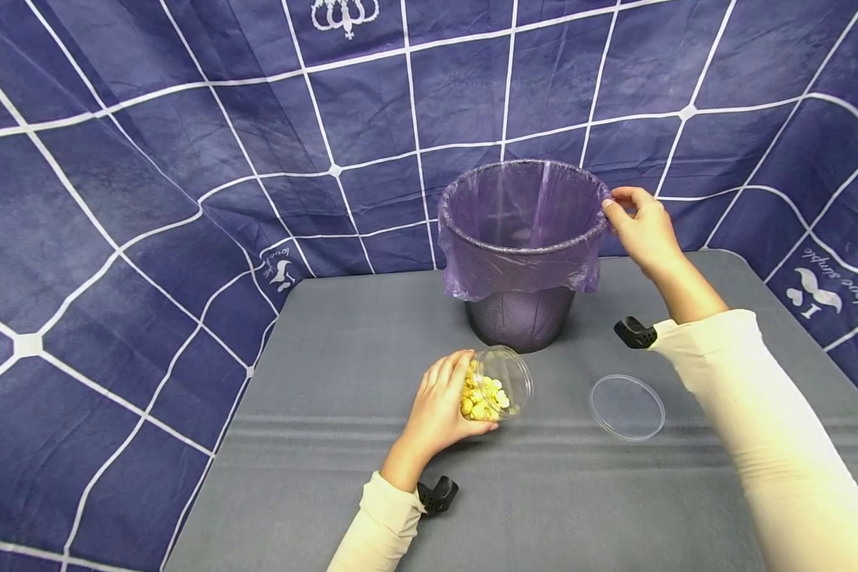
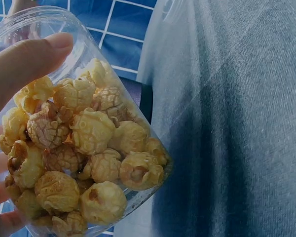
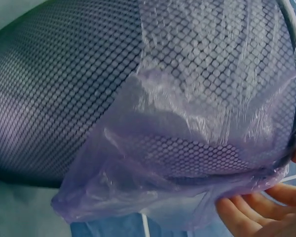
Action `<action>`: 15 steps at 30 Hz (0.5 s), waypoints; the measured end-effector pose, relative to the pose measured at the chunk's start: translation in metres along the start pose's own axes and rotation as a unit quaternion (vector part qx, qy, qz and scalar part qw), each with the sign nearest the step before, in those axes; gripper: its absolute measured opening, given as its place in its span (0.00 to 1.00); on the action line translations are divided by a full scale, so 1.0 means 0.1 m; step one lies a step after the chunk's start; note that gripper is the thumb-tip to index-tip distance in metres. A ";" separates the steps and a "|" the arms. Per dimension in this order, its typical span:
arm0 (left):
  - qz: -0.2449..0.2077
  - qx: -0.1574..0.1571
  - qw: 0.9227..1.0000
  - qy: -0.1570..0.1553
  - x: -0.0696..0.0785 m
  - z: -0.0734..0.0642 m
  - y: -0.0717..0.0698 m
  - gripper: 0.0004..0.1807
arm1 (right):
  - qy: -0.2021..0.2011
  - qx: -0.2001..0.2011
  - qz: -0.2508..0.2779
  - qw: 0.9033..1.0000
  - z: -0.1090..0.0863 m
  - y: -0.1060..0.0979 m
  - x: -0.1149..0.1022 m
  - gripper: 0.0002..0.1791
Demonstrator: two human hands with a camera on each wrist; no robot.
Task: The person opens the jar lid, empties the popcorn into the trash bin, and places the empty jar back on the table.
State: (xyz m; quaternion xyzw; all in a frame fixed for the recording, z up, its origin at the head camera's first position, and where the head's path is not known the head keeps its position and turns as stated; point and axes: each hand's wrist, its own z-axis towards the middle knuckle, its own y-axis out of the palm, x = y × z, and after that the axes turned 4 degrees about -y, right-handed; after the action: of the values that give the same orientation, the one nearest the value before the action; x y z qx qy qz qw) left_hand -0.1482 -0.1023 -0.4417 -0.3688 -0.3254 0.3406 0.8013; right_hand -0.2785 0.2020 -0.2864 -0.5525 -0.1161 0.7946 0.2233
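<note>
My left hand (image 1: 434, 407) grips a clear plastic cup (image 1: 518, 380) part-filled with yellow popcorn (image 1: 481, 399), in front of the bin. In the left wrist view the thumb lies across the tilted cup near its rim, and the popcorn (image 2: 91, 131) shows through the wall. A dark mesh trash bin (image 1: 518, 318) stands upright, lined with a purple plastic bag (image 1: 522, 274) folded over its rim. At the rim's right side, my right hand (image 1: 643, 230) holds the edge, thumb on the rim and fingers (image 3: 256, 210) against the outside of the bag.
A round clear lid (image 1: 627, 407) lies flat on the grey table (image 1: 329, 397), right of the cup. Blue cloth (image 1: 372, 111) with white grid lines hangs behind and at both sides. Small black cameras (image 1: 635, 332) sit at both wrists.
</note>
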 end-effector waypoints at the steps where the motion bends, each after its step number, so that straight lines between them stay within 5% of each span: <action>1: -0.002 0.005 1.000 0.000 0.00 0.00 -0.01 0.57 | 0.010 -0.008 0.040 0.999 0.00 0.01 0.00 0.26; 6: -0.001 0.020 1.000 -0.009 -0.03 0.01 -0.03 0.57 | 0.064 -0.033 0.204 0.976 -0.03 0.03 0.01 0.27; 15: -0.019 0.038 0.998 -0.041 -0.09 0.04 -0.10 0.57 | 0.076 -0.040 0.213 0.973 -0.05 0.03 0.01 0.31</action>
State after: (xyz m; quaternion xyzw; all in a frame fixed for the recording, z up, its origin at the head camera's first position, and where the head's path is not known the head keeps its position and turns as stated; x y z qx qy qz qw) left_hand -0.1526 -0.1127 -0.4340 -0.3173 -0.3515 0.3524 0.8072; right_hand -0.2751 0.1995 -0.2899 -0.6318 -0.0100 0.7743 0.0346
